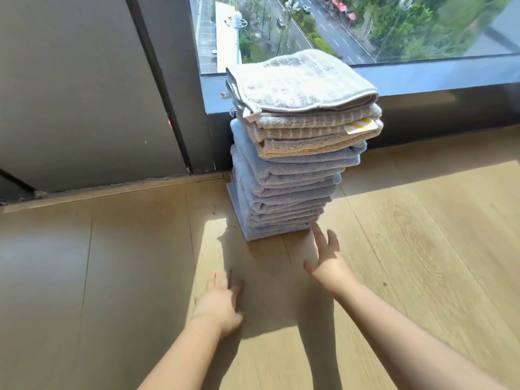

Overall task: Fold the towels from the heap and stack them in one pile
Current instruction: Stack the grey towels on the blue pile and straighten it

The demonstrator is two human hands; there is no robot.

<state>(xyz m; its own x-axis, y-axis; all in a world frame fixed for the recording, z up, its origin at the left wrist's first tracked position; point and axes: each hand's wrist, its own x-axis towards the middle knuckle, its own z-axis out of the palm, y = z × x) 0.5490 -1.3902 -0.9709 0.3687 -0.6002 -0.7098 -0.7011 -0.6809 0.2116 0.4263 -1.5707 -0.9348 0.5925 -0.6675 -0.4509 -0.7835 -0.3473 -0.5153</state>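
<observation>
A tall pile of folded towels stands on the wooden floor against the window sill. Several blue towels form its lower part, beige ribbed towels lie above them, and a pale grey-white towel is on top. A yellow striped label sticks out on the right side. My right hand reaches toward the bottom right corner of the pile with fingers straight and spread; its forefinger tip is at the lowest towels. My left hand hovers low over the floor, fingers extended, holding nothing.
A dark window frame and sill run behind the pile, with a street far below seen through the glass. A dark wall panel fills the left. Sunlight and shadow fall across the floor in front of the pile.
</observation>
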